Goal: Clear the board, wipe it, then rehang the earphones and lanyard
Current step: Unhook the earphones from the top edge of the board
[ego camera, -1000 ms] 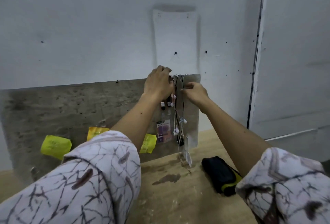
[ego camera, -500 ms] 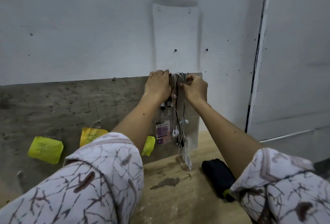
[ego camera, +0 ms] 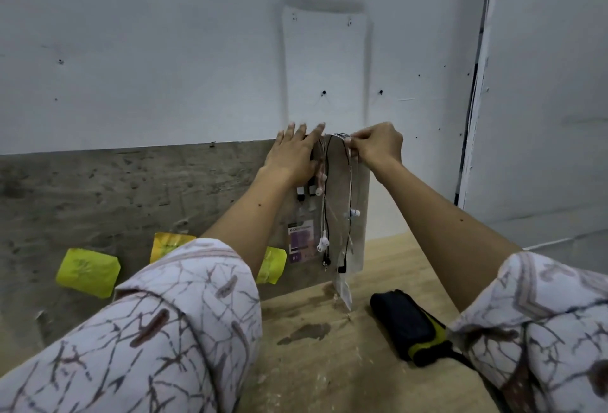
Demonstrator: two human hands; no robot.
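A long grey board (ego camera: 138, 189) leans against the white wall on a wooden table. At its right end hang several earphone cables (ego camera: 349, 215), white and black, and a lanyard with a purple ID card (ego camera: 300, 240). My left hand (ego camera: 294, 154) lies flat with straight fingers on the board's top edge, over the lanyard strap. My right hand (ego camera: 378, 144) pinches the tops of the earphone cables at the board's upper right corner. Earbuds (ego camera: 323, 243) dangle below.
Three yellow sticky notes (ego camera: 87, 271) are stuck low on the board. A black and yellow pouch (ego camera: 408, 325) lies on the wooden table (ego camera: 329, 363) at the right. A white panel (ego camera: 325, 67) is fixed to the wall above. A door frame stands at the right.
My left hand went from curled over the board's top to flat with straight fingers. My right hand moved up to the top edge and drew the cables to the right, spreading them apart.
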